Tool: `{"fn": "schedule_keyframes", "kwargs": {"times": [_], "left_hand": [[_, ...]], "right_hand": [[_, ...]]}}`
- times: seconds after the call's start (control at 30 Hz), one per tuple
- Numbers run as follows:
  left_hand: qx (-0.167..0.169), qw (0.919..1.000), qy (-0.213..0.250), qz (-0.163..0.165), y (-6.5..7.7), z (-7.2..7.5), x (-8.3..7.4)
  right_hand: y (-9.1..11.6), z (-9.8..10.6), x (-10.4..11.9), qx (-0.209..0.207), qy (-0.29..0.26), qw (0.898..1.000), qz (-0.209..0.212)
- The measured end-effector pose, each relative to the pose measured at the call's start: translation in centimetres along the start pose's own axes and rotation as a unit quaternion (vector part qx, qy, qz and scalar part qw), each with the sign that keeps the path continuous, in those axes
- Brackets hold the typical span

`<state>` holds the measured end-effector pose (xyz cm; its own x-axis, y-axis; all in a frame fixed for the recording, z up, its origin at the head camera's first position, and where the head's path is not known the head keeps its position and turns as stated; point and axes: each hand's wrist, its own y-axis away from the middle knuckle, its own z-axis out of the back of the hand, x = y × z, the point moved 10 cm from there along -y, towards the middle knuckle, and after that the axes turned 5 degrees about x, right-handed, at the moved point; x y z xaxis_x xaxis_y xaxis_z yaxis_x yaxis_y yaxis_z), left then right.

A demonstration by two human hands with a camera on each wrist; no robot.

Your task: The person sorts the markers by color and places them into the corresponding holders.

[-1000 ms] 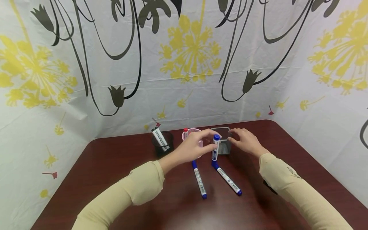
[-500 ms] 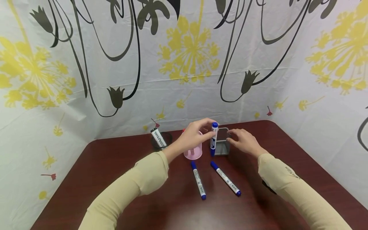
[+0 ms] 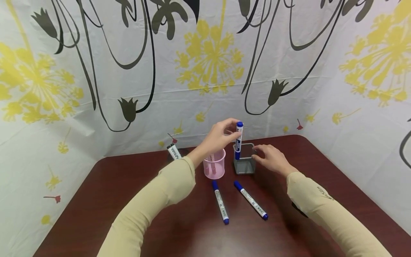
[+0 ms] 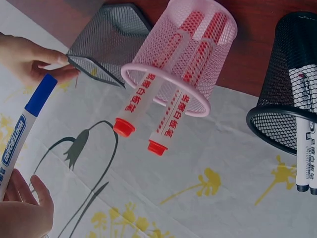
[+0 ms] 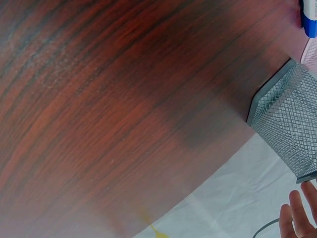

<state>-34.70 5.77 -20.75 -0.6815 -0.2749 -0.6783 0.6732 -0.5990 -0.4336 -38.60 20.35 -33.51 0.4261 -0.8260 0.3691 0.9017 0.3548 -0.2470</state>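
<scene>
A white cloth with yellow and dark grey flower patterns point(image 3: 106, 71) hangs behind a dark red-brown wooden counter point(image 3: 106, 185). Of the two hands, the left hand point(image 3: 218, 137) pinches a white marker with blue ends point(image 3: 238, 142) between thumb and fingers. The right hand point(image 3: 273, 159) has its thumb and forefinger apart, and its fingertips touch the rim of a grey square mesh holder point(image 3: 244, 166). To the left of this holder stands a round pink mesh cup point(image 3: 219, 169), and farther left a round black mesh cup point(image 4: 280, 74). The held marker is upright, its lower end in line with the holder's opening. Two more white markers with blue ends point(image 3: 250, 199) lie on the counter, apart from each other. Two red-capped markers point(image 4: 173, 111) lean in the pink cup, two black-capped markers point(image 4: 303, 153) in the black one.
</scene>
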Motion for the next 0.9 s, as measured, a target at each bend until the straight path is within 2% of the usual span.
{"fn": "schedule_keyframes", "kwargs": {"times": [0.53,0.9], "left_hand": [[-0.025,0.9976,-0.016,0.063,-2.2,0.4,2.2],[-0.022,0.9962,-0.022,0.082,-3.0,-0.6,3.7]], "right_hand": [[-0.1,0.0,-0.2,-0.001,0.001,1.0,0.001],[-0.1,0.0,-0.1,-0.004,0.007,1.0,0.011]]}}
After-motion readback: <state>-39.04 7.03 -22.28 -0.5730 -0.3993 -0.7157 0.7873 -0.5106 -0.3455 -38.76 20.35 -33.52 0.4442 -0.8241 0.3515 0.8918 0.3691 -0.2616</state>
